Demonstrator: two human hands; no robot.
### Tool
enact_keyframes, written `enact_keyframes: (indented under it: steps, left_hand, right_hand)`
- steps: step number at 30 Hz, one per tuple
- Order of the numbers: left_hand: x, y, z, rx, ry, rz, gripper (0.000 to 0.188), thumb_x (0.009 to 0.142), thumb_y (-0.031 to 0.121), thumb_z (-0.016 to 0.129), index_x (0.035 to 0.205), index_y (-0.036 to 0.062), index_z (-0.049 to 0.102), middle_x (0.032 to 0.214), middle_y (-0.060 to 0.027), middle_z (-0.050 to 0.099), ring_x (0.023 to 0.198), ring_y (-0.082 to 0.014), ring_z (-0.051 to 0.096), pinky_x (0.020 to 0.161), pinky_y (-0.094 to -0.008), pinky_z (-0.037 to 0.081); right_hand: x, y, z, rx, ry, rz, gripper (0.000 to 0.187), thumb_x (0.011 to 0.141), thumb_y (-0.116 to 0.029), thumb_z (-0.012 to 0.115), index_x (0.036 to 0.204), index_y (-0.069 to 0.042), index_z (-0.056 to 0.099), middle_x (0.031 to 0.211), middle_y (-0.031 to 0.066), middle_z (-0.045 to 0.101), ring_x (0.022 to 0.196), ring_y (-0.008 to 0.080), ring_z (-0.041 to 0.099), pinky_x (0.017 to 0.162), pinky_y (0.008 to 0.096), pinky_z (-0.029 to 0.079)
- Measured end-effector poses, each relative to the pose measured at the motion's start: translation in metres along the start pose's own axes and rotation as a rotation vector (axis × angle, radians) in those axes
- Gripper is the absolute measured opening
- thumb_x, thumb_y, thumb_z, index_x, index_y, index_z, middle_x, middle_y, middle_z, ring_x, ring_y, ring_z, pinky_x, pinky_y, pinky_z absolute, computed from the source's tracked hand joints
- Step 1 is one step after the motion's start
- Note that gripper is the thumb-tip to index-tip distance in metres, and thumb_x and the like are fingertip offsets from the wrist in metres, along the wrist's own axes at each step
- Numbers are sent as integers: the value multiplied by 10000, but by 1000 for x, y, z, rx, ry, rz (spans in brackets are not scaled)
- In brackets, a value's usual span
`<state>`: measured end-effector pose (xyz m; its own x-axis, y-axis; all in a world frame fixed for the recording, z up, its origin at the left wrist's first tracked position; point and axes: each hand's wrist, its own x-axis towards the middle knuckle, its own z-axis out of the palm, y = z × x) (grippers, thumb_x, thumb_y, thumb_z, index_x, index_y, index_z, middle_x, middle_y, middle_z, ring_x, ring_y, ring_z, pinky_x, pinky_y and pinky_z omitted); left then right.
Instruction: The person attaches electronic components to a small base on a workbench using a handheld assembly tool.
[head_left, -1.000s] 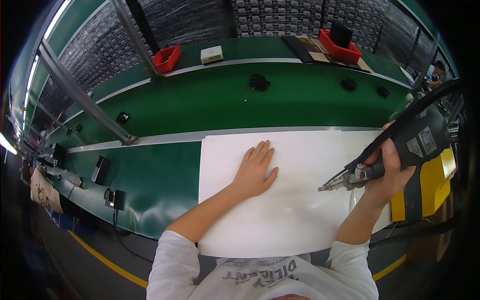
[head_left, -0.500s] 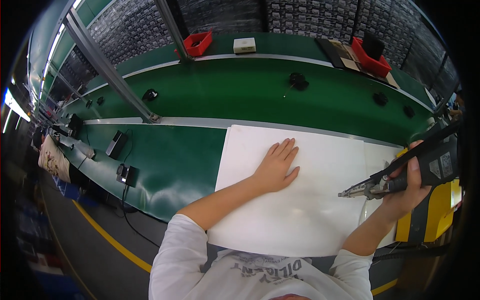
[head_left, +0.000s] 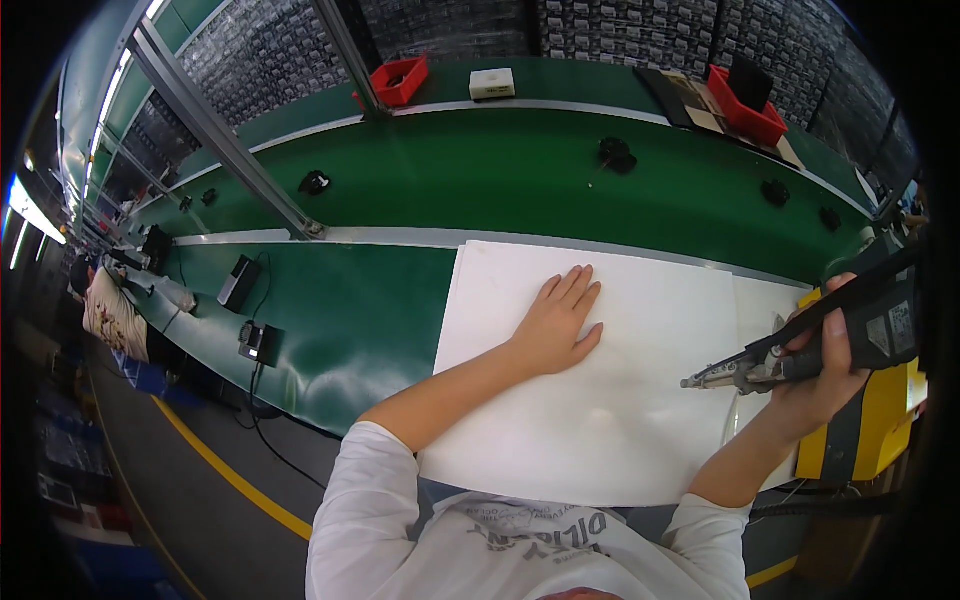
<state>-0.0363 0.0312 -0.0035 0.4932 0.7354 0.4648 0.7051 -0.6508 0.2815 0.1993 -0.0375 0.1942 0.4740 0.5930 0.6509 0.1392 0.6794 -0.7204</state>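
My left hand (head_left: 556,325) lies flat, palm down, on the upper middle of a large white sheet (head_left: 580,440), its fingers apart. The sheet covers the bench in front of me and seems to lie on another, as a second edge shows at its left. In my right hand (head_left: 828,375) is a black hand-held tool (head_left: 868,330) with a narrow metal nose. My fingers wrap round its body. The nose points left and hangs over the right part of the sheet; I cannot tell whether its tip touches.
Beyond the sheet runs a green conveyor belt (head_left: 460,180) carrying several black parts (head_left: 617,155). Red bins (head_left: 402,82) and a small white box (head_left: 492,84) stand behind it. A yellow machine (head_left: 870,430) is at my right. A metal post (head_left: 215,130) rises at left, near corded devices (head_left: 255,341).
The black parts on the belt have shifted right. The whole view has moved slightly. My left hand stays flat on the sheet, and my right hand keeps the tool in nearly the same place.
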Motion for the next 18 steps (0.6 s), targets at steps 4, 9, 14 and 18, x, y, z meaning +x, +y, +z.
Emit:
enact_keyframes:
  steps: [4, 9, 14, 18]
  left_hand:
    - [1, 1, 3, -2, 4, 9, 529, 898, 237, 589, 1312, -79, 494, 1440, -298, 398, 1352, -422, 375, 1102, -498, 302]
    - [-3, -1, 6, 29, -19, -34, 542, 900, 263, 583, 1326, -60, 494, 1439, -297, 399, 1367, -429, 350, 1110, -522, 278]
    - [1, 3, 10, 125, -68, -109, 603, 936, 351, 515, 1400, -25, 434, 1496, -293, 318, 1416, -460, 242, 1126, -598, 182]
    - [-2, -3, 14, 116, -94, -137, 640, 952, 409, 493, 1428, -10, 403, 1519, -283, 282, 1430, -456, 208, 1122, -623, 153]
  right_hand:
    - [1, 3, -1, -13, 13, -22, 329, 813, -174, 655, 1057, 45, 630, 694, 66, 600, 452, 103, 499, 413, 217, 418]
    - [-2, 8, -8, -17, -10, 34, 378, 806, -188, 647, 1098, 50, 614, 811, 91, 610, 488, 100, 500, 443, 211, 400]
    - [0, 6, -13, -17, -17, 26, 416, 802, -188, 626, 1130, 66, 596, 975, 126, 642, 522, 90, 497, 448, 215, 375]
    - [-1, 9, -6, -41, -23, 23, 401, 801, -185, 624, 1112, 66, 595, 973, 125, 638, 524, 92, 497, 453, 217, 379]
